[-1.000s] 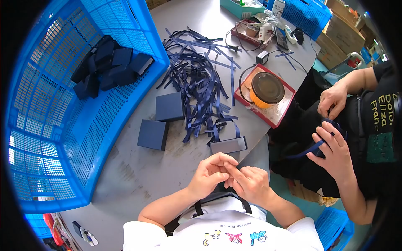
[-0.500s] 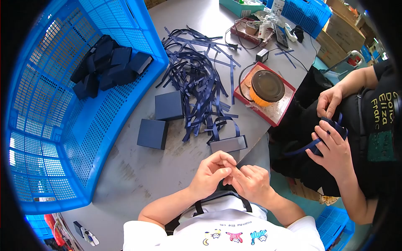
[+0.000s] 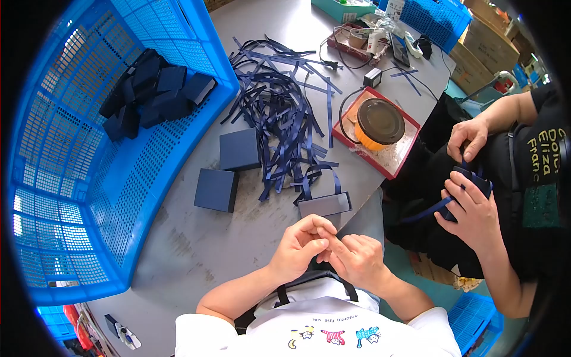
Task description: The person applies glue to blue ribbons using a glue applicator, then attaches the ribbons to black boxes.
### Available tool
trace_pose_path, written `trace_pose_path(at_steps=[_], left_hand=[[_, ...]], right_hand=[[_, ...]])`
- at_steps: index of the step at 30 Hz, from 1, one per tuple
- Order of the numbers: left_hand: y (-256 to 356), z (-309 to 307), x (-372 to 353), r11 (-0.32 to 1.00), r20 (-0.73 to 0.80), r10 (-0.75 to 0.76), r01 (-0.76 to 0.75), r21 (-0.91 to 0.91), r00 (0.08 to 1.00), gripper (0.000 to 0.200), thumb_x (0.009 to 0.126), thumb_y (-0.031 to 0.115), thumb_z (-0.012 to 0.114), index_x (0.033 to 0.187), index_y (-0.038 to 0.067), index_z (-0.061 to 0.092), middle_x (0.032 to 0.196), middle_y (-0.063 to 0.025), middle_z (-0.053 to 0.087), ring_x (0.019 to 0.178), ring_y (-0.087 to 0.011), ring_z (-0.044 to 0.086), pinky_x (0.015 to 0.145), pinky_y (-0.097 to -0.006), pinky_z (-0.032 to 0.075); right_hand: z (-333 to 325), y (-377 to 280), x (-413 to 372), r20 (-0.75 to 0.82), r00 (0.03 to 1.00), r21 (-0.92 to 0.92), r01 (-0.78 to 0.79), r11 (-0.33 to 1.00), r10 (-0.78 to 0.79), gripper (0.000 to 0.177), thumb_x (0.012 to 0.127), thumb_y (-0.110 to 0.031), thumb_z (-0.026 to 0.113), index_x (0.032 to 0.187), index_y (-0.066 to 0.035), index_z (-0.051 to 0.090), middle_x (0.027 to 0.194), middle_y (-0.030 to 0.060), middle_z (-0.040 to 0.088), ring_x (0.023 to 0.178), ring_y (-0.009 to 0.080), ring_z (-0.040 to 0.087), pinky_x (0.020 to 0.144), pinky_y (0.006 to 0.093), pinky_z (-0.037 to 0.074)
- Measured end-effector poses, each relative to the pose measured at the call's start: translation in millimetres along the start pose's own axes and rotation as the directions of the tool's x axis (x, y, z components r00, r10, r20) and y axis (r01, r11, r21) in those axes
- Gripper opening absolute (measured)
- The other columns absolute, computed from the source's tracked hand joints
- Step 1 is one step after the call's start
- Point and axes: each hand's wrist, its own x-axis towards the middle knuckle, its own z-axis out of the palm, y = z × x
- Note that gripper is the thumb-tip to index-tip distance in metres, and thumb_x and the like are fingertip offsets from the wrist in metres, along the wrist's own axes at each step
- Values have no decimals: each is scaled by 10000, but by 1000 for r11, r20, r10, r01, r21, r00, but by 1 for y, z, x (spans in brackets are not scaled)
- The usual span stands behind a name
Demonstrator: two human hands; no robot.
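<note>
My left hand [image 3: 300,247] and my right hand [image 3: 358,259] touch each other at the table's front edge, their fingers curled together. Whatever lies between the fingertips is too small or hidden to make out. Just beyond them rests an open box part [image 3: 325,205] with a grey inside and a dark blue ribbon loop on it. Two dark blue boxes [image 3: 239,149] [image 3: 216,190] sit on the table to the left of it. A tangled pile of dark blue ribbons [image 3: 285,119] spreads behind.
A large blue crate [image 3: 151,196] holding several dark boxes [image 3: 172,79] stands at left. A red tray [image 3: 394,169] carries an orange pot with a brown top [image 3: 380,122]. At right, a co-worker's hands [image 3: 474,205] hold a dark blue box with ribbon.
The co-worker's upper hand has shifted slightly left, and the box in their hands has turned a little. My own hands have hardly moved.
</note>
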Motion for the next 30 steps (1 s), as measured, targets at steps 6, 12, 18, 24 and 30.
trace_pose_path(at_steps=[6,12,18,24,30], left_hand=[[2,2,1,1000,11,21,-21,0,1000,175,836,25,508,1010,8,511,813,-26,560,649,-72,497,572,-211,421],[2,3,-1,1000,-5,15,-15,7,1000,172,840,22,493,1010,6,514,804,-28,559,647,-72,496,565,-210,419],[2,2,0,1000,3,28,-28,4,1000,184,835,16,488,1016,3,516,804,-30,558,647,-72,496,563,-209,417],[4,3,0,999,15,39,-39,3,999,182,837,21,490,1015,0,520,808,-30,559,650,-74,500,569,-209,422],[3,2,0,1000,-2,5,-5,1,1000,187,841,31,498,1023,-1,523,810,-27,560,647,-72,498,568,-209,422]], right_hand=[[-5,-2,3,8,1000,6,-15,1000,15,528,655,-118,686,1173,-134,584,551,-11,399,469,130,463,445,262,379],[-3,-2,1,-6,1000,13,1,1000,-1,535,653,-116,686,1177,-133,581,549,-7,396,468,134,463,446,267,381],[-4,-2,2,6,1000,23,-10,1000,10,538,653,-120,688,1179,-123,577,555,-4,405,476,138,474,450,267,385],[-7,-3,5,18,1000,35,-22,999,21,537,656,-121,689,1180,-118,575,563,-2,415,483,138,480,457,267,393],[-4,-2,2,1,1000,36,-3,999,3,533,654,-119,693,1174,-110,577,563,-2,417,486,137,482,459,265,396]])
